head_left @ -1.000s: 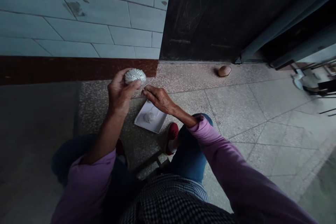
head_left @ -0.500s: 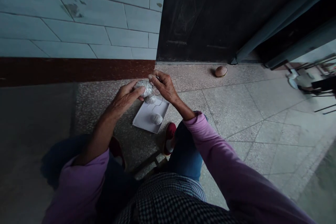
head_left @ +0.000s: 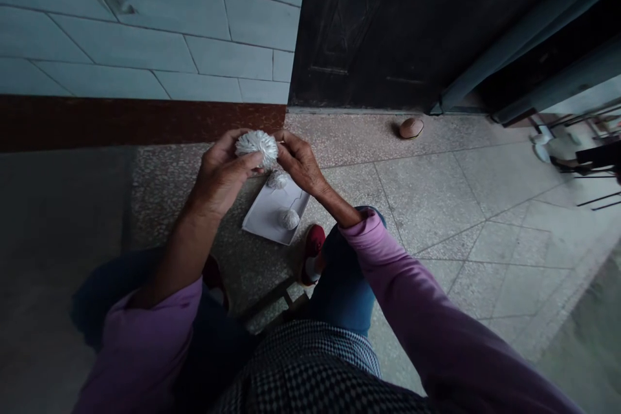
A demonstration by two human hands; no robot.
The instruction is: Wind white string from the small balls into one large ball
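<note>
In the head view my left hand [head_left: 218, 174] is closed around a white ball of yarn [head_left: 257, 147], its thumb across the lower front and its fingers behind. At the ball's right edge, my right hand [head_left: 301, 163] pinches the yarn between thumb and forefinger, only a short bit showing. Just below the hands, a shallow white box lid [head_left: 264, 222] lies on the floor. Inside it are a smaller white yarn ball [head_left: 290, 218] and another yarn ball [head_left: 278, 180] near its far edge. A thin strand runs between them.
A tiled wall [head_left: 145, 39] with a brown base strip rises ahead, beside a dark door [head_left: 369, 26]. A round pinkish-brown object [head_left: 411, 128] lies on the speckled floor [head_left: 427, 194] near the door. A red shoe [head_left: 314, 240] is beside the lid. Another person's leg [head_left: 594, 156] shows far right.
The held yarn ball has turned and moved slightly up and left. My right hand has come closer against the ball's right edge. The lid and its yarn balls stay put.
</note>
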